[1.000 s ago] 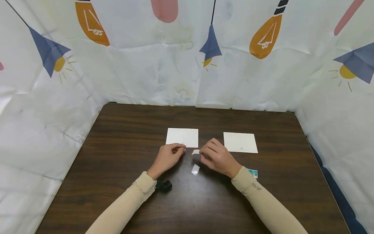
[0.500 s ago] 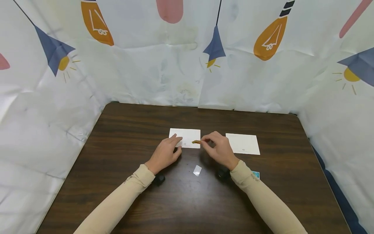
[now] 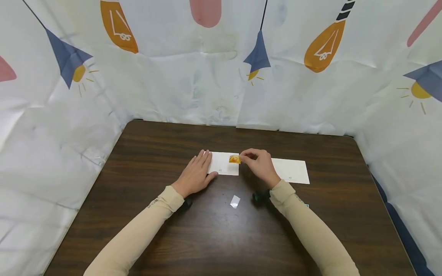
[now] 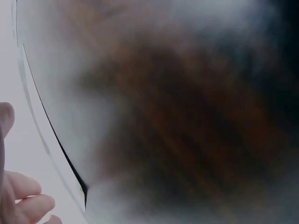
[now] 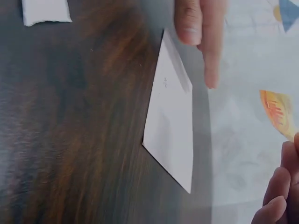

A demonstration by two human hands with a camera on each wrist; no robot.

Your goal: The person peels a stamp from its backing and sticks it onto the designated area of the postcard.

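Observation:
My left hand [image 3: 195, 172] lies with straight fingers over the left end of a white card [image 3: 224, 168], its thumb near the bottom edge. Between thumb and fingertips, my right hand [image 3: 260, 165] pinches a small orange and yellow stamp [image 3: 234, 159]. In the head view this stamp overlaps the card's upper right corner. The right wrist view shows the stamp [image 5: 278, 112] raised off the card [image 5: 173, 116] and slightly bent, gripped at its lower edge. Most of the left wrist view is blurred; only some fingers [image 4: 32, 205] show at its left.
A second white card [image 3: 291, 171] lies right of my right hand, partly hidden by it. A small pale backing scrap [image 3: 235, 201] is on the brown table [image 3: 207, 237] between my forearms. Under the right sleeve peeks a blue-green stamp [image 3: 306, 205]. A printed white curtain [image 3: 165, 84] surrounds the table.
My left hand has moved up and flattened onto the left card. The right hand has carried the stamp up to that card's upper right corner, turning its orange face into view.

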